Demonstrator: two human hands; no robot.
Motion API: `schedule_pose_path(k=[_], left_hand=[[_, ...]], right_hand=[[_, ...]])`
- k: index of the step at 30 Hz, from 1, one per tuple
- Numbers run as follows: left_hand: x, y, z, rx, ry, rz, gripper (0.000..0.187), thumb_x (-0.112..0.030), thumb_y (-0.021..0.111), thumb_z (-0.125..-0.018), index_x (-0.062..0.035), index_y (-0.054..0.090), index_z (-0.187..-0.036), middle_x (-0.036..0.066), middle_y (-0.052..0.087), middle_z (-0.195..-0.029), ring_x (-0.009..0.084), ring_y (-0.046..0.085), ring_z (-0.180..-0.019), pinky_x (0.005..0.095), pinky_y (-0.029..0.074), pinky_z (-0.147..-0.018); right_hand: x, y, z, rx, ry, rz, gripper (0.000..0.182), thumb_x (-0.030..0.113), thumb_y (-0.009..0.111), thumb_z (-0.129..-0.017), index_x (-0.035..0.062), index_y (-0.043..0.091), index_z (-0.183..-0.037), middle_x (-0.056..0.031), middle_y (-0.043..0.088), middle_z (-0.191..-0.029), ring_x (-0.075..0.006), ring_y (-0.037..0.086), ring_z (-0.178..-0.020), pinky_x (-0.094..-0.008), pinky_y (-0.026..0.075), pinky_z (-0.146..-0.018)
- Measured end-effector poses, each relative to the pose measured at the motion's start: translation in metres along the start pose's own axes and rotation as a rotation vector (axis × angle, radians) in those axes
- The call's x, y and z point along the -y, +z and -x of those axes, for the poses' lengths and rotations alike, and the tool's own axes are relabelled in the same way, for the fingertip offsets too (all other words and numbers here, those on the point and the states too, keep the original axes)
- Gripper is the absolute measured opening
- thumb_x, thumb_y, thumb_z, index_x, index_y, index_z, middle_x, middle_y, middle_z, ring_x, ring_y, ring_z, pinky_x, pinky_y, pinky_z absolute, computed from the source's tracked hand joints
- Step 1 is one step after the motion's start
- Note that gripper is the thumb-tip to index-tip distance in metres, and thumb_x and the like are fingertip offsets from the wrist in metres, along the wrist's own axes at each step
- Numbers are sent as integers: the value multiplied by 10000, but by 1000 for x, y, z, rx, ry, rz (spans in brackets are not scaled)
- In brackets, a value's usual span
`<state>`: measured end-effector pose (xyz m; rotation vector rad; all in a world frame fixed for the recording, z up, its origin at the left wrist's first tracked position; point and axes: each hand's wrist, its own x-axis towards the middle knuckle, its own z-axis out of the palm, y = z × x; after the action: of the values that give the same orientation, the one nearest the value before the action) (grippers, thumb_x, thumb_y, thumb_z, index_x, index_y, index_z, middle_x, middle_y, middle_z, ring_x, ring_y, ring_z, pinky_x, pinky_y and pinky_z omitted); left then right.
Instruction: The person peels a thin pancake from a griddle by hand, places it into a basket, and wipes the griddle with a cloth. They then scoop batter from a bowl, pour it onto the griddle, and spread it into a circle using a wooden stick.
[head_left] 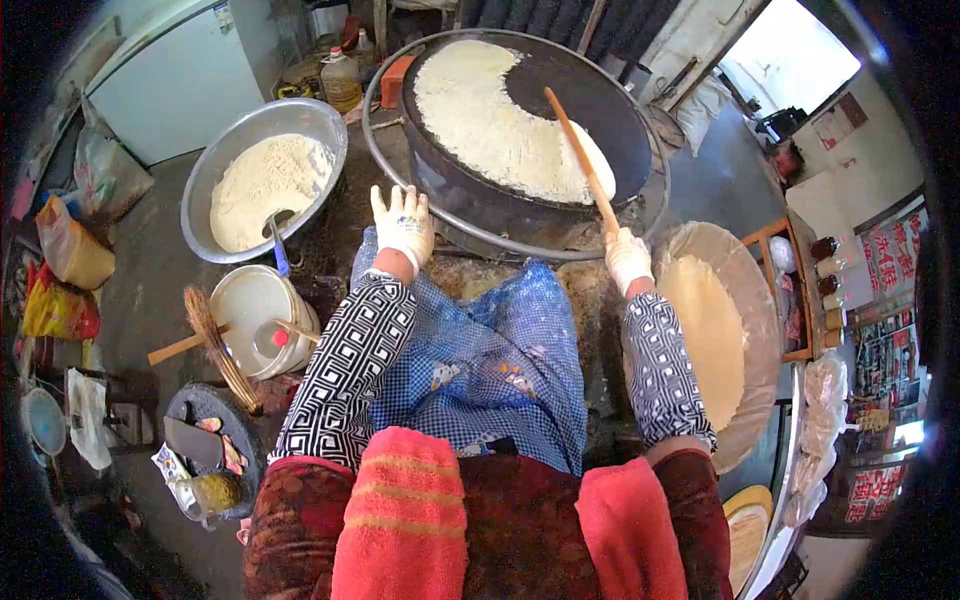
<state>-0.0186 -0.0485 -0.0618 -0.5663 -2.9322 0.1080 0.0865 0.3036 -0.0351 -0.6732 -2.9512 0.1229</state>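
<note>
A large round black griddle [548, 85] is in front of me, with a metal ring [372, 140] around it. Pale batter [470, 125] covers its left and near side in a wide crescent, leaving dark surface bare at the back and right. My right hand [628, 260], in a white glove, is closed around the lower end of a long wooden spreader [580, 155], whose blade slants up and left over the batter's right end. At the ring's near left is my gloved left hand [403, 228], fingers stretched out and apart, fingertips right at the ring, holding nothing.
To the left stand a metal basin [196, 205] of flour-like mix with a blue-handled ladle [279, 250], and a white bucket [262, 355] with a brush [205, 325] across it. A plastic-covered round tray [765, 400] holding a pale flatbread [705, 340] lies at right.
</note>
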Motion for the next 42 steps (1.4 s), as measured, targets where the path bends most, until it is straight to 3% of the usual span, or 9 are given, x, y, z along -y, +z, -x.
schedule_pose_path(k=[4, 7, 11, 13, 17, 18, 31, 36, 42], left_hand=[[-46, -29, 17, -153, 163, 196, 471, -281, 600, -795, -67, 558, -1212, 124, 528, -1267, 298, 431, -1256, 598, 145, -1101], [-81, -14, 34, -31, 243, 103, 549, -301, 507, -862, -11, 483, -1327, 155, 465, -1391, 303, 386, -1329, 587, 99, -1128], [-71, 14, 30, -70, 243, -4, 566, -296, 453, -902, 9, 424, -1377, 169, 406, -1448, 311, 333, -1374, 563, 66, -1148], [-67, 5, 28, 30, 210, -36, 501, -150, 293, -944, 3, 356, -1416, 158, 345, -1489, 300, 282, -1403, 555, 44, -1155], [-57, -6, 23, 88, 191, -48, 491, -146, 285, -947, -2, 373, -1408, 155, 366, -1478, 295, 296, -1396, 546, 47, -1159], [-51, -4, 20, -57, 193, -76, 598, -355, 487, -867, -1, 459, -1348, 155, 436, -1428, 289, 361, -1359, 571, 35, -1144], [-13, 16, 0, -82, 32, -10, 473, -251, 465, -901, -51, 500, -1328, 100, 436, -1438, 265, 366, -1355, 582, 68, -1134], [-4, 1, -8, -60, -83, -42, 498, -320, 589, -830, -50, 558, -1248, 106, 494, -1361, 262, 391, -1314, 573, 119, -1122], [-73, 3, 27, -141, 180, 130, 455, -262, 537, -828, -20, 591, -1209, 142, 543, -1303, 281, 439, -1280, 597, 127, -1126]], right_hand=[[-8, 27, -10, 37, -18, 63, 368, 397, 430, -954, 53, 556, -985, -256, 647, -897, -435, 628, -850, -492, 495, -773], [-13, 35, -29, -32, 64, 58, 362, 407, 427, -955, 69, 551, -983, -246, 651, -873, -424, 635, -830, -480, 500, -753], [5, 21, -7, -10, -126, 2, 339, 401, 440, -957, 80, 544, -991, -241, 640, -794, -425, 628, -759, -504, 499, -709], [-7, 34, -1, 90, -143, 95, 338, 394, 441, -960, 73, 543, -995, -248, 647, -826, -430, 634, -797, -515, 500, -720], [-21, 17, -21, -73, -18, 49, 382, 389, 416, -965, 31, 546, -951, -260, 643, -868, -448, 620, -833, -530, 489, -749], [-20, 20, -24, -71, -53, 59, 375, 388, 415, -965, 35, 543, -968, -261, 642, -872, -445, 620, -839, -530, 488, -753], [-17, 32, -3, 21, -78, 44, 325, 370, 417, -964, 73, 546, -935, -248, 641, -779, -472, 608, -751, -560, 472, -703], [-20, 20, -19, -52, -41, 84, 347, 382, 427, -961, 63, 564, -945, -260, 644, -838, -446, 623, -818, -525, 487, -735], [-40, 35, -26, -123, -10, 150, 319, 411, 457, -936, 101, 532, -943, -238, 641, -786, -429, 627, -784, -509, 487, -698]])
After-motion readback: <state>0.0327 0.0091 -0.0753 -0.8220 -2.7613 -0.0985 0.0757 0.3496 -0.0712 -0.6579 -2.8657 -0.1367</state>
